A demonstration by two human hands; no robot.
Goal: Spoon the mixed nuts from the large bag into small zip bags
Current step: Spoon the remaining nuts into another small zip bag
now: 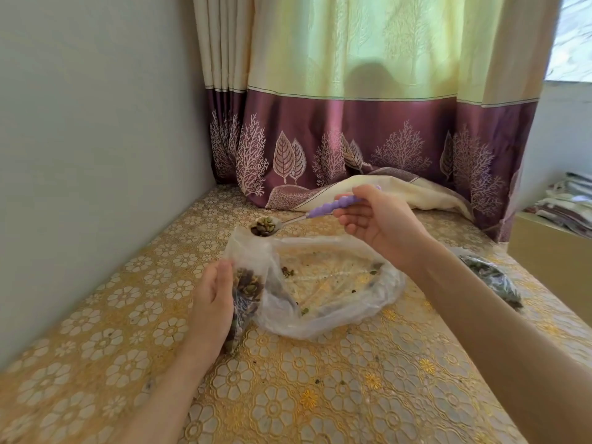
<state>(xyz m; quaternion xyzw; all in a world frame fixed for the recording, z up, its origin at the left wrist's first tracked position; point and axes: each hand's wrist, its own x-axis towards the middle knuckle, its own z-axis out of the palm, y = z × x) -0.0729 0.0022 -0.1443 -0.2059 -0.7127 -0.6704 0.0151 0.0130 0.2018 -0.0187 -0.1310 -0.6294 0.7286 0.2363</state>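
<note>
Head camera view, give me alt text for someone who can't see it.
A right hand holds a purple-handled spoon of mixed nuts over a small zip bag that the left hand grips. A nearly empty large bag lies beside it on a floral tablecloth.

One spoon (290, 216), one large bag (336, 283), two small zip bags (245, 293) (490, 277).

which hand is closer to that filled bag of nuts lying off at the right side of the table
Right. The right hand, holding the purple spoon, is up and left of the filled bag. The left hand, farther left, grips the small zip bag beyond the large bag.
</note>
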